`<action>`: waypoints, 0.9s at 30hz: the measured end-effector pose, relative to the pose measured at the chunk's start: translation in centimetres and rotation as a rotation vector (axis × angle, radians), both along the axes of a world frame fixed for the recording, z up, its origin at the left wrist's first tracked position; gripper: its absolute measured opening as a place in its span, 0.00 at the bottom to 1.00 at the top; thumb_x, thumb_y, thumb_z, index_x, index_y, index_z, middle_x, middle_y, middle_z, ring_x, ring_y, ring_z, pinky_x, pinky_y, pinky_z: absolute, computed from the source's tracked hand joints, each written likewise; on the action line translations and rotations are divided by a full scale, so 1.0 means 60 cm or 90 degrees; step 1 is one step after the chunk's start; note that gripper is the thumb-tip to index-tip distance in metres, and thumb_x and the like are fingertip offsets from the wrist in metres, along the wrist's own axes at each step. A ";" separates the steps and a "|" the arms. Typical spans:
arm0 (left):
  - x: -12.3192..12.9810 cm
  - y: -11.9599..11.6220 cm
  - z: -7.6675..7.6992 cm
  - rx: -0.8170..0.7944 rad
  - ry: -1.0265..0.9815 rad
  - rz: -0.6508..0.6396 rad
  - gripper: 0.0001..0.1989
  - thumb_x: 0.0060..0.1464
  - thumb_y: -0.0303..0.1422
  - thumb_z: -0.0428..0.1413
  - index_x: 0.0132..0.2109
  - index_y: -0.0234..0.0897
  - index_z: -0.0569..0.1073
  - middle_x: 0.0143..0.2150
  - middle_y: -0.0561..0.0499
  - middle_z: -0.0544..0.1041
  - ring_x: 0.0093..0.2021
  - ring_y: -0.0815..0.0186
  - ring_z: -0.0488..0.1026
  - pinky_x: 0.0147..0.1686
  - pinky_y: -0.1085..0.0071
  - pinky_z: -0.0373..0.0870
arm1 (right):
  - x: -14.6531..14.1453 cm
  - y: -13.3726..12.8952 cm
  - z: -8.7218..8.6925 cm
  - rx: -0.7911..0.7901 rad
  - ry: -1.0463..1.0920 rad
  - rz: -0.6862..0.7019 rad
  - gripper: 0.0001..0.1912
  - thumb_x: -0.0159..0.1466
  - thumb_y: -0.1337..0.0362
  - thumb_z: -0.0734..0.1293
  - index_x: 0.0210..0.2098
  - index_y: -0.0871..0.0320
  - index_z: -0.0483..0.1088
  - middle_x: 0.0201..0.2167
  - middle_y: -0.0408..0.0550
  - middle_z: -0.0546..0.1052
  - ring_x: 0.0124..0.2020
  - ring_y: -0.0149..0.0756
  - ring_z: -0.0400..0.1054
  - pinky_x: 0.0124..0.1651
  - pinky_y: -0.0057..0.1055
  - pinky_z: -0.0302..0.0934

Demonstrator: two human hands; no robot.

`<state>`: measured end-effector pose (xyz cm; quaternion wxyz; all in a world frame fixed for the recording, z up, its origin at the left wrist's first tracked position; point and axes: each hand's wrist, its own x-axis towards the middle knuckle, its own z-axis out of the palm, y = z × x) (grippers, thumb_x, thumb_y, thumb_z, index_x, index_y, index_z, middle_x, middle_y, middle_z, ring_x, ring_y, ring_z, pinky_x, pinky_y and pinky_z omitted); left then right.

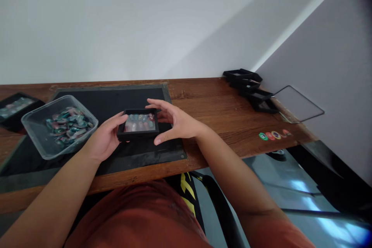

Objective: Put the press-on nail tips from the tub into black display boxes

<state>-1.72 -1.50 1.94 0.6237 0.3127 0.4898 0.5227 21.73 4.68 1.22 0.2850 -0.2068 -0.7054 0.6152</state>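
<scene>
A small black box (138, 134) with a row of glossy, nail-shaped pieces (139, 123) showing inside is held above the dark mat. My left hand (106, 137) grips its left side, thumb on the upper rim. My right hand (177, 120) is at the box's right end, fingers spread, with the thumb apart from the others. Some of its fingertips are close behind the right edge; whether they touch it I cannot tell. Left of my left hand stands a clear plastic tub (33, 131) holding many loose teal and pink pieces (69, 126).
Another black box (17, 110) with similar pieces sits at the far left. Several black boxes (247, 87) are stacked loosely at the back right, near a thin wire frame (305, 102). Round stickers (271, 135) are on the wooden table (206, 100). A wall rises behind.
</scene>
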 end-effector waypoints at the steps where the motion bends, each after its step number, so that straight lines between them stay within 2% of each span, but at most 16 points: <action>1: 0.000 0.000 -0.002 0.004 0.002 -0.003 0.08 0.49 0.37 0.66 0.35 0.38 0.82 0.27 0.50 0.80 0.26 0.64 0.76 0.19 0.74 0.73 | 0.001 0.000 0.000 0.004 0.003 0.000 0.63 0.43 0.61 0.85 0.73 0.47 0.54 0.72 0.56 0.59 0.63 0.47 0.66 0.70 0.52 0.59; 6: -0.003 0.002 -0.010 0.029 0.015 -0.043 0.14 0.54 0.44 0.64 0.40 0.38 0.82 0.35 0.43 0.85 0.41 0.50 0.83 0.33 0.61 0.84 | 0.002 0.000 -0.002 0.015 0.000 0.009 0.64 0.43 0.60 0.85 0.73 0.45 0.54 0.73 0.55 0.58 0.66 0.49 0.63 0.71 0.53 0.58; 11: -0.005 0.000 -0.006 -0.022 -0.005 -0.053 0.14 0.56 0.42 0.62 0.42 0.36 0.82 0.38 0.41 0.85 0.46 0.45 0.83 0.39 0.54 0.85 | 0.002 -0.003 -0.001 0.027 -0.002 0.012 0.65 0.43 0.59 0.85 0.74 0.47 0.53 0.73 0.56 0.58 0.70 0.52 0.60 0.73 0.54 0.55; 14: -0.004 -0.003 0.001 -0.056 -0.023 -0.049 0.10 0.52 0.35 0.63 0.40 0.34 0.82 0.39 0.41 0.85 0.46 0.46 0.83 0.38 0.55 0.86 | 0.004 -0.003 -0.001 0.043 -0.016 0.019 0.67 0.43 0.57 0.85 0.75 0.45 0.52 0.75 0.55 0.55 0.73 0.55 0.54 0.74 0.56 0.50; 18: -0.006 -0.004 0.007 -0.062 -0.045 -0.022 0.07 0.49 0.29 0.63 0.37 0.35 0.81 0.37 0.43 0.85 0.44 0.49 0.83 0.34 0.61 0.86 | 0.007 0.000 -0.004 0.050 -0.013 0.026 0.73 0.41 0.52 0.86 0.77 0.42 0.44 0.78 0.53 0.47 0.76 0.57 0.48 0.75 0.58 0.46; 23: -0.018 -0.005 0.007 -0.064 -0.042 0.014 0.06 0.51 0.30 0.63 0.38 0.36 0.80 0.37 0.43 0.85 0.42 0.50 0.84 0.35 0.60 0.86 | 0.013 0.007 -0.003 0.064 -0.021 0.028 0.75 0.40 0.51 0.86 0.77 0.41 0.43 0.78 0.52 0.44 0.75 0.57 0.50 0.76 0.56 0.46; 27: -0.029 -0.021 0.028 -0.027 -0.026 0.049 0.09 0.48 0.31 0.66 0.39 0.39 0.80 0.39 0.45 0.85 0.46 0.49 0.84 0.37 0.60 0.86 | 0.016 0.010 -0.003 0.067 -0.049 0.025 0.73 0.41 0.48 0.85 0.77 0.41 0.44 0.78 0.53 0.47 0.74 0.57 0.53 0.75 0.57 0.47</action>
